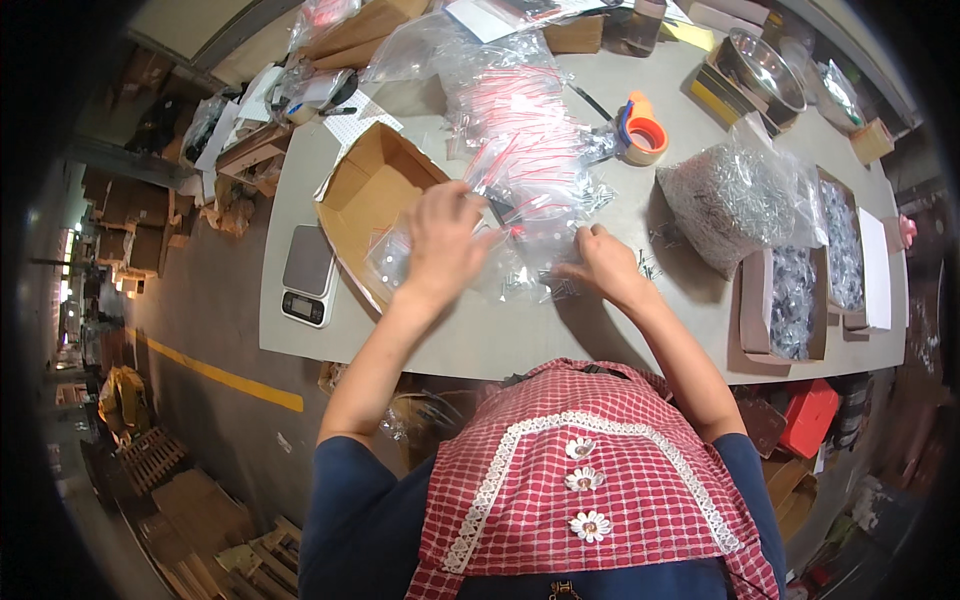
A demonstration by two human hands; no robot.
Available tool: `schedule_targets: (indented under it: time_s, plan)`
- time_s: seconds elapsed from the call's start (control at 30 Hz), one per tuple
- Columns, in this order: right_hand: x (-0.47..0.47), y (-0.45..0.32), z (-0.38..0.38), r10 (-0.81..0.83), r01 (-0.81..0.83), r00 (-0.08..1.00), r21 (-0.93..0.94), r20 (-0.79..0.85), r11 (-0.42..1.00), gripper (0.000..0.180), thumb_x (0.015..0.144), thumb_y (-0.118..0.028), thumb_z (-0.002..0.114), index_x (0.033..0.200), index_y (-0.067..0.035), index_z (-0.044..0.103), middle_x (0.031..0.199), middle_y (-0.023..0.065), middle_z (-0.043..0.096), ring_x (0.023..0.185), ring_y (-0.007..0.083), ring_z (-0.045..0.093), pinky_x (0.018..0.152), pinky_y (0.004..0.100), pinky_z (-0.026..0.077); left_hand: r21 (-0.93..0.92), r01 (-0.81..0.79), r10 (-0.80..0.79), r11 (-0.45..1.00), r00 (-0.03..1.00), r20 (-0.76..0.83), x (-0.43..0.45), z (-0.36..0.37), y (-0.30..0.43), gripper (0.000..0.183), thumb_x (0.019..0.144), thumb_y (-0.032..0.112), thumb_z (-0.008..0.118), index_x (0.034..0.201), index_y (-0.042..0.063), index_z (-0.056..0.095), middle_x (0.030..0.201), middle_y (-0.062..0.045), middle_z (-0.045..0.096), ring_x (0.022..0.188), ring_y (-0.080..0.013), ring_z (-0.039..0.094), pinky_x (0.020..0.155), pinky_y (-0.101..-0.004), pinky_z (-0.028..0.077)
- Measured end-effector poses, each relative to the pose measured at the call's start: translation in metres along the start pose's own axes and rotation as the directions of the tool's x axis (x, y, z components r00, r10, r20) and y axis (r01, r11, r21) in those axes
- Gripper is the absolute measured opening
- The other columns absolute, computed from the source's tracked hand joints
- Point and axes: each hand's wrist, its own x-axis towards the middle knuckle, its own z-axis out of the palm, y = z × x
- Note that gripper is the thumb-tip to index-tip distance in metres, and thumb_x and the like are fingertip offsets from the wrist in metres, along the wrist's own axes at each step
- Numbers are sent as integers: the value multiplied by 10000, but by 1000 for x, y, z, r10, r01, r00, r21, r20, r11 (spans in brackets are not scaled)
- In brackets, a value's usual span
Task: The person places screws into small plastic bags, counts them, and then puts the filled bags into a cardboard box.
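Observation:
My left hand [446, 244], blurred, is palm down over the right side of an open cardboard box [375, 176]. Beneath its wrist side, a clear plastic bag [388, 259] lies in the box; the hand hides what is under its fingers. My right hand [609, 264] rests at the near end of a pile of clear zip bags with red seal lines [529, 157]. Its bent fingers touch a clear bag [544, 238], but whether they grip it is unclear. Loose screws [516, 285] lie between my hands, and a few more screws [646, 264] sit beyond the right one.
A digital scale [309, 274] stands left of the box. Rightward are a large bag of screws [731, 195] and a carton of small packed parts [791, 304]. Farther back lie an orange tape dispenser [643, 135] and a steel bowl [761, 71]. The table's front edge [465, 373] is near my apron.

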Motion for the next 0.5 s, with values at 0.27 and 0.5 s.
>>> schedule_targets:
  time_s: [0.27, 0.5]
  plan:
    - [-9, 19, 16, 0, 39, 996, 437, -89, 899, 223, 785, -185, 753, 877, -17, 638, 857, 146, 635, 771, 333, 635, 702, 419, 498, 425, -281, 185, 860, 950, 252, -1, 28, 12, 254, 723, 194, 776, 933, 70, 707, 1442, -128, 493, 1478, -328, 271, 1194, -605, 41]
    - [-16, 49, 1, 133, -222, 975, 749, 178, 625, 142, 760, -99, 723, 856, -14, 662, 792, 53, 656, 765, 132, 601, 680, 307, 469, -104, -178, 193, 978, 969, 157, 5, 36, 9, 145, 722, 131, 721, 861, 89, 719, 1287, -114, 608, 1338, -319, 463, 1156, -566, 198]
